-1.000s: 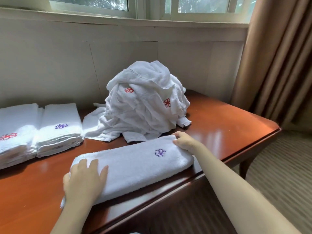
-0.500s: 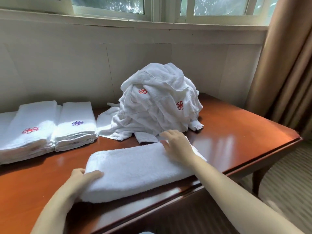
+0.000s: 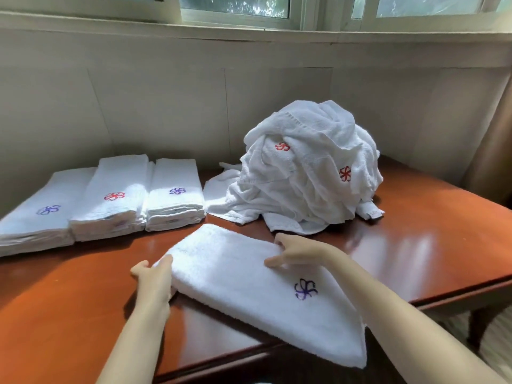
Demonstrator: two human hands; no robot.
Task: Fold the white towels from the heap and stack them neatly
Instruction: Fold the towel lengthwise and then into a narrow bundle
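In the head view, my left fingers [image 3: 166,260] grasp the left end of the folded towel [image 3: 243,275]. The thumb sticks out sideways, one finger lies on the corner, and the rest are hidden under the cloth. My right fingers [image 3: 285,239] grasp the same towel at its far long edge, thumb on top and forefinger hooked over the edge.

The towel runs from my left fingers, past the right ones, and back toward me. Its purple flower mark [image 3: 305,289] faces up, just nearer me than the right fingers. Its near end hangs past the front edge of the worktop [image 3: 415,245]. I cannot tell whether the rest lies on the wood.

Beyond my right fingers sits the heap [image 3: 310,178] of unfolded white towels, near but apart. Beyond and left of my left fingers, three piles of folded towels stand side by side: the first stack [image 3: 177,200], the middle stack [image 3: 110,206] and the outer stack [image 3: 41,225].
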